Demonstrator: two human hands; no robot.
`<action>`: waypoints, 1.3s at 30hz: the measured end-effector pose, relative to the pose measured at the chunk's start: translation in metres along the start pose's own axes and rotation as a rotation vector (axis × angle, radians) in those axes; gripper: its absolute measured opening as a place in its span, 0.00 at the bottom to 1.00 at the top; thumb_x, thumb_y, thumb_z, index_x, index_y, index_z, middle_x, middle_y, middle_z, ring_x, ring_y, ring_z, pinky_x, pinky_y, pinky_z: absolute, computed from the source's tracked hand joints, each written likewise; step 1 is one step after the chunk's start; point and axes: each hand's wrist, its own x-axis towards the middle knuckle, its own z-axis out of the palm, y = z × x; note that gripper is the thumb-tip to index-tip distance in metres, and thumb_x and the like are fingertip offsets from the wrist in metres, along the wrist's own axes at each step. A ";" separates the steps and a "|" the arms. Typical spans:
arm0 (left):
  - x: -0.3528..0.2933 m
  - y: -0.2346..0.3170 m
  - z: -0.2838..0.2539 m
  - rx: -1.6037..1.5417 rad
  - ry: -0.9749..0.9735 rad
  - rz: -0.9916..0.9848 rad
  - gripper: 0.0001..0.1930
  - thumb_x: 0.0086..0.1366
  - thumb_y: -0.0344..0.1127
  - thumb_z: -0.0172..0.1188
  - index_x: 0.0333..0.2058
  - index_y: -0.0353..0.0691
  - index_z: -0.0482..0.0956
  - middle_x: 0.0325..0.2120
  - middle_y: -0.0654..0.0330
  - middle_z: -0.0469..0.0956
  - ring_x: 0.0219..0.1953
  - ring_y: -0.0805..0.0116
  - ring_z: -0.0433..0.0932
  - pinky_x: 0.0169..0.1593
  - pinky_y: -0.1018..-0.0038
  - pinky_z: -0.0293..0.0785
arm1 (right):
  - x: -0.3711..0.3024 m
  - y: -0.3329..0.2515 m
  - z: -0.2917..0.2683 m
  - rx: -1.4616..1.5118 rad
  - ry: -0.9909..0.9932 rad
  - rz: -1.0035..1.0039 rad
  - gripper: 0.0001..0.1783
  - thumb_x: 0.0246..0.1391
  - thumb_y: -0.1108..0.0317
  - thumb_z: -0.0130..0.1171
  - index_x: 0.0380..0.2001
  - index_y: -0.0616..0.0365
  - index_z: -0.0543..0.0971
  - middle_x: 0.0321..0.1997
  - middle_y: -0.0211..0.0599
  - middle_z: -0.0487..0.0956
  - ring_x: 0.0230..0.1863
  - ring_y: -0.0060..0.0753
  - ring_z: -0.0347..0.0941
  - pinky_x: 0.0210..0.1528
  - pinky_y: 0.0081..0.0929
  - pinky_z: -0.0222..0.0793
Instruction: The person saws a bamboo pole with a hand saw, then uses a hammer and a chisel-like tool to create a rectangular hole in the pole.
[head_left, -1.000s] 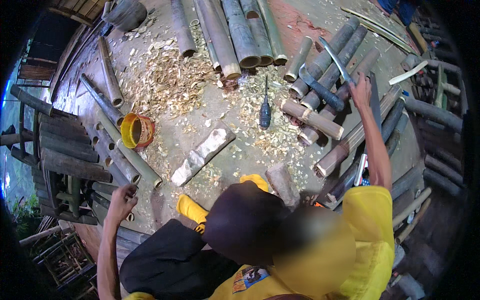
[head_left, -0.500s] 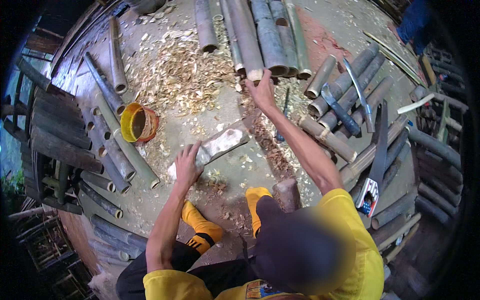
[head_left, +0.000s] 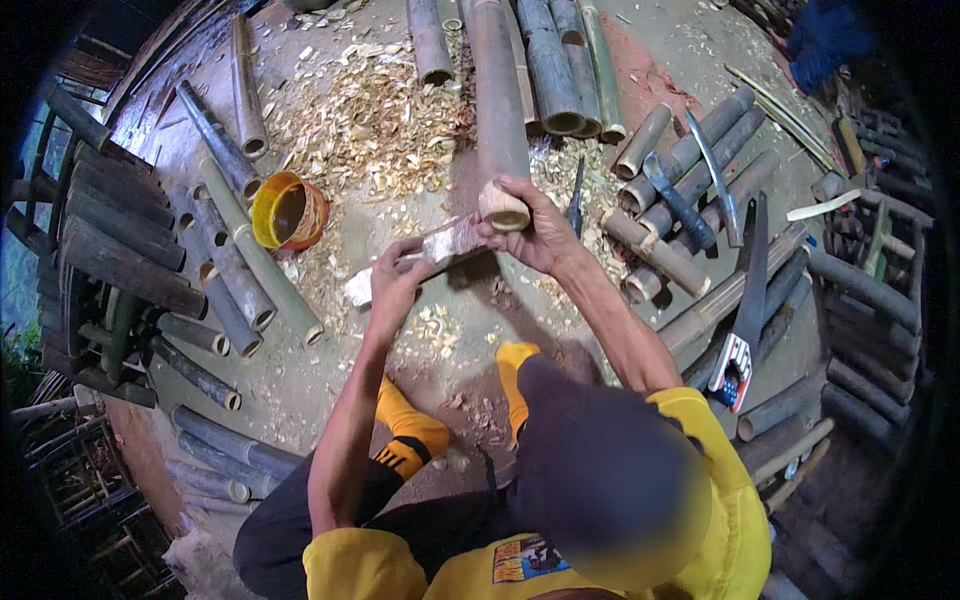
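Observation:
My right hand (head_left: pixel 541 230) is wrapped round the near end of a long grey-brown bamboo pole (head_left: pixel 496 110), whose pale cut end (head_left: pixel 503 208) is lifted off the ground and tilted toward me. In my left hand (head_left: pixel 399 276) is a flat, whitish, rough-faced plank-like piece (head_left: pixel 452 242), gripped near its left part. Its right end reaches up to the pole's end, beside my right fingers; whether the two touch I cannot tell. A slim dark tool (head_left: pixel 576 195) with a pointed tip lies on the floor to the right of the pole.
Wood chips (head_left: pixel 380 125) cover the floor ahead. A yellow and red bucket (head_left: pixel 314 218) stands left, by several bamboo lengths (head_left: pixel 240 250). At right, a handsaw (head_left: pixel 752 300), a long blade (head_left: pixel 710 165) and a curved dark tool (head_left: pixel 675 200) rest on bamboo. A person's blue-clothed leg (head_left: pixel 830 45) shows far right.
My right hand has drawn the bamboo pole's end up and toward me. My left hand has lifted the whitish piece and shifted right, bringing it near that end.

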 end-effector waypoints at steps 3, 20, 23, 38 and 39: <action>-0.002 0.016 0.002 -0.116 0.025 -0.009 0.19 0.55 0.34 0.59 0.45 0.33 0.72 0.38 0.58 0.75 0.39 0.70 0.75 0.40 0.74 0.72 | -0.018 0.005 0.017 -0.289 0.067 -0.189 0.25 0.46 0.57 0.60 0.39 0.66 0.67 0.24 0.43 0.75 0.19 0.32 0.73 0.16 0.20 0.69; 0.029 0.101 -0.114 -0.937 0.502 0.051 0.20 0.49 0.41 0.62 0.39 0.38 0.71 0.35 0.56 0.74 0.38 0.57 0.73 0.46 0.59 0.70 | -0.104 0.021 -0.015 -1.328 -0.026 -0.744 0.39 0.39 0.61 0.69 0.54 0.59 0.64 0.44 0.45 0.74 0.40 0.38 0.72 0.44 0.30 0.70; 0.013 0.122 -0.177 -0.873 0.629 0.143 0.22 0.47 0.42 0.63 0.40 0.39 0.70 0.38 0.56 0.73 0.42 0.56 0.72 0.50 0.56 0.67 | -0.124 -0.034 -0.048 -1.450 0.437 -0.701 0.33 0.40 0.65 0.67 0.51 0.61 0.68 0.43 0.40 0.74 0.44 0.31 0.70 0.47 0.28 0.66; -0.125 0.201 -0.379 -0.605 0.807 0.235 0.30 0.50 0.48 0.61 0.48 0.37 0.67 0.47 0.50 0.69 0.50 0.50 0.67 0.55 0.49 0.62 | -0.162 -0.203 -0.284 -2.091 1.208 -0.458 0.30 0.44 0.54 0.60 0.48 0.61 0.67 0.41 0.57 0.75 0.44 0.60 0.70 0.46 0.47 0.66; -0.119 0.186 -0.359 -0.657 0.803 0.233 0.29 0.49 0.48 0.62 0.46 0.37 0.68 0.46 0.50 0.69 0.49 0.51 0.67 0.55 0.49 0.61 | -0.162 -0.209 -0.297 -2.032 1.178 -0.406 0.31 0.43 0.56 0.60 0.50 0.60 0.67 0.40 0.56 0.75 0.44 0.58 0.71 0.46 0.46 0.66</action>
